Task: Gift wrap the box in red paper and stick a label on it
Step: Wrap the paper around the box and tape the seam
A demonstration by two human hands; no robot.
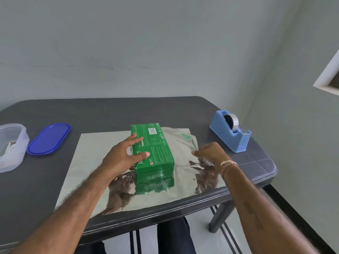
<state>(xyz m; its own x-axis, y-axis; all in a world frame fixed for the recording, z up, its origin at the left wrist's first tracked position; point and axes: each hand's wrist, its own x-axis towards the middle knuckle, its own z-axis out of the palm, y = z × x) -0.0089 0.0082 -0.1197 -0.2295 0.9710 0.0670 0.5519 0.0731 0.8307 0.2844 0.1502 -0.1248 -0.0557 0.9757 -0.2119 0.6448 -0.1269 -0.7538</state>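
A green box (157,149) lies in the middle of a shiny silver wrapping sheet (88,171) spread on the dark table (110,110). The sheet's upper side is mirror-like and no red shows. My left hand (124,154) rests on the box's left side, thumb and fingers spread over its top. My right hand (211,153) is at the sheet's right edge, fingers curled and pinching the paper, which is lifted and wrinkled there.
A blue tape dispenser (231,132) with a tape roll stands at the right, close to the table edge. A blue lid (49,138) and a clear plastic container (11,145) lie at the left. The sheet overhangs the table's front edge. A grey wall stands behind.
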